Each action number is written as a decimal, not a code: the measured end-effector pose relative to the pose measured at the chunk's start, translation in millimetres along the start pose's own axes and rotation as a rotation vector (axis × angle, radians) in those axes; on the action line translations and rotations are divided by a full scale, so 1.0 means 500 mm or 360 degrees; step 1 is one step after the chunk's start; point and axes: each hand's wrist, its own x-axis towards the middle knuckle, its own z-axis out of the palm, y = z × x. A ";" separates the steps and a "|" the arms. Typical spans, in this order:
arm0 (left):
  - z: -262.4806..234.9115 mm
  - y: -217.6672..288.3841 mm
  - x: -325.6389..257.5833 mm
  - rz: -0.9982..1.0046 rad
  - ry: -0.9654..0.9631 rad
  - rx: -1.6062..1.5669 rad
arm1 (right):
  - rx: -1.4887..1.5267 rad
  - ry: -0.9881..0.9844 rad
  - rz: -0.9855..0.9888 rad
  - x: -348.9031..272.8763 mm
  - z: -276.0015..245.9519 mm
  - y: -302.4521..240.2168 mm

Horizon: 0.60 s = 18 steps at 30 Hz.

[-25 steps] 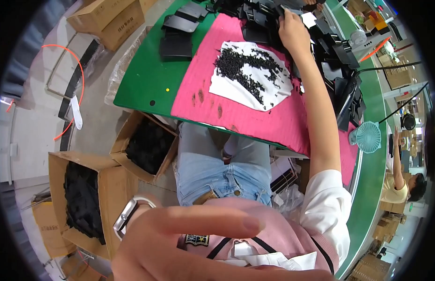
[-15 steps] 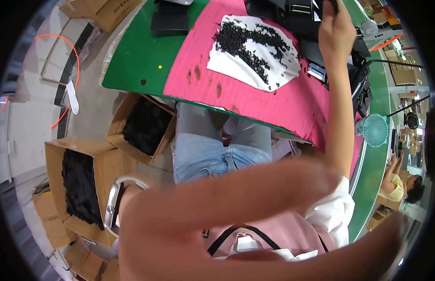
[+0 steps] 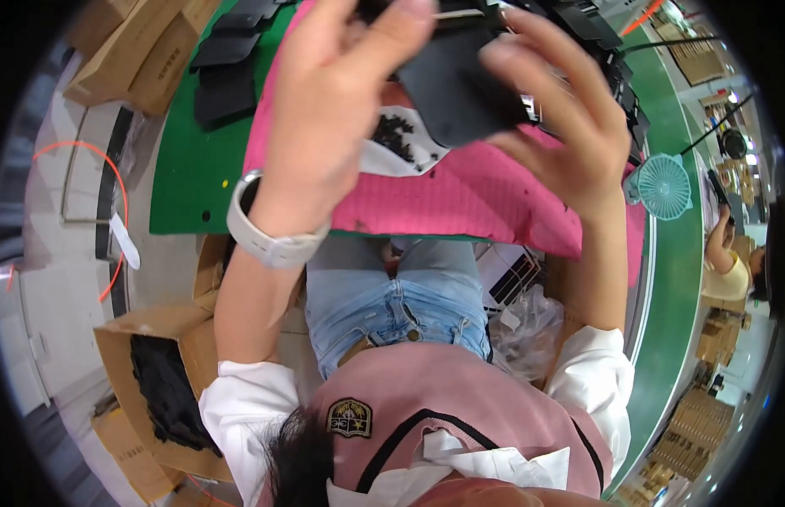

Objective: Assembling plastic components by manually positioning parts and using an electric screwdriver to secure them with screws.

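A flat black plastic panel [image 3: 460,89] with rounded corners is held above the table, its upper end out of sight among my fingers. My left hand [image 3: 337,101], a pale watch strap on its wrist, grips that upper end with thumb and curled fingers. On the panel's right side my right hand [image 3: 574,139] curves its slightly blurred fingers over the face, with the thumb by the lower edge. Beneath lies a white cloth [image 3: 388,160] bearing many small black pieces [image 3: 395,135], partly hidden by the panel and my hands.
A pink mat [image 3: 460,190] covers part of the green table [image 3: 179,186]. Black panels [image 3: 225,93] lie at the far left. More black parts [image 3: 578,25] and a light-blue fan [image 3: 662,186] are on the right. An open cardboard box [image 3: 114,346] with black items stands below left.
My left hand has gone from close before the camera to the panel over the table. My right hand has come back from the far-right parts with a black panel. The view has shifted.
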 end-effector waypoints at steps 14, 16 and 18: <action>-0.255 0.011 0.136 0.0567 0.0724 -0.0049 | -0.0292 -0.0474 0.0724 -0.084 -0.004 0.086; -0.269 0.011 0.128 0.0612 0.0893 -0.0119 | -0.0241 -0.0490 0.0509 -0.030 0.042 0.087; -0.301 0.017 0.121 0.0668 0.1204 -0.0122 | -0.0144 -0.0462 0.0275 0.029 0.115 0.102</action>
